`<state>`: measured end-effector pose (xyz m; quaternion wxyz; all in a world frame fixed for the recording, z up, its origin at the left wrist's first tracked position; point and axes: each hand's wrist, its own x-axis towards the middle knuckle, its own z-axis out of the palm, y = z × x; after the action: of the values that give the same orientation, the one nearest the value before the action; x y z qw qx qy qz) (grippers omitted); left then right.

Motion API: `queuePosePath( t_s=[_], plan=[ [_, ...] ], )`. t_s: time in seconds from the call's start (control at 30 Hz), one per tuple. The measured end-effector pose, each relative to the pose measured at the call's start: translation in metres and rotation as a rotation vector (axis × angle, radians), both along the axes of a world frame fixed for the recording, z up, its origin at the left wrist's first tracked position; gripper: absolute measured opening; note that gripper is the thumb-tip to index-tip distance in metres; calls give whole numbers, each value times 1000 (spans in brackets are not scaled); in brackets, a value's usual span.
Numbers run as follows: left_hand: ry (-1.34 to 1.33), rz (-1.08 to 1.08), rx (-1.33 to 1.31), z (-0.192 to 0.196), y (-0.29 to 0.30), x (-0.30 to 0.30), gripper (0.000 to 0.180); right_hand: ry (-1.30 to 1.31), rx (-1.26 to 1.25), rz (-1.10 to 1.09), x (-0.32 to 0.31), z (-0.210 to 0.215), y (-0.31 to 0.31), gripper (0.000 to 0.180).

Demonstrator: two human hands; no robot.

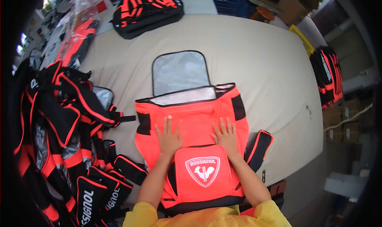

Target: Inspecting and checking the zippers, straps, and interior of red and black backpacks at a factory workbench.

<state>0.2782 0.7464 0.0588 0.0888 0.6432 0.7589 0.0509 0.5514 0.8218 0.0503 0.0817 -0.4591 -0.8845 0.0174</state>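
A bright red-orange and black backpack [195, 127] lies flat on the cloth-covered table in front of me, its bottom toward my body. The top flap [180, 72] is folded back away from me, showing a silvery grey lining, and the mouth of the bag gapes a little. My left hand [170, 138] rests flat on the left of the front panel with fingers spread. On the right of the same panel lies my right hand [226, 136], also flat with fingers apart. Below them is the front pocket [203, 175] with a white shield emblem. A black strap [260, 149] with red edging sticks out at the right.
A heap of similar black and red bags [71, 123] crowds the left side. Another backpack [149, 12] lies at the table's far edge, and one more [327, 76] is beyond the right edge. Cardboard boxes [300, 6] stand at the back right. Beige cloth [274, 68] covers the table.
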Motion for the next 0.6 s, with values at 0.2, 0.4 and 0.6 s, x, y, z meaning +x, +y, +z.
queuePosePath(
  t_s=[0.2, 0.4, 0.6],
  plan=[
    [183, -55, 144, -37, -8, -6, 64, 304, -291, -45, 45, 59, -34, 39],
    [59, -50, -7, -20, -2, -14, 59, 534, -280, -398, 124, 138, -159, 30],
    [-977, 315, 160, 85, -32, 20, 52, 684, -478, -1002, 175, 131, -224, 52]
  ],
)
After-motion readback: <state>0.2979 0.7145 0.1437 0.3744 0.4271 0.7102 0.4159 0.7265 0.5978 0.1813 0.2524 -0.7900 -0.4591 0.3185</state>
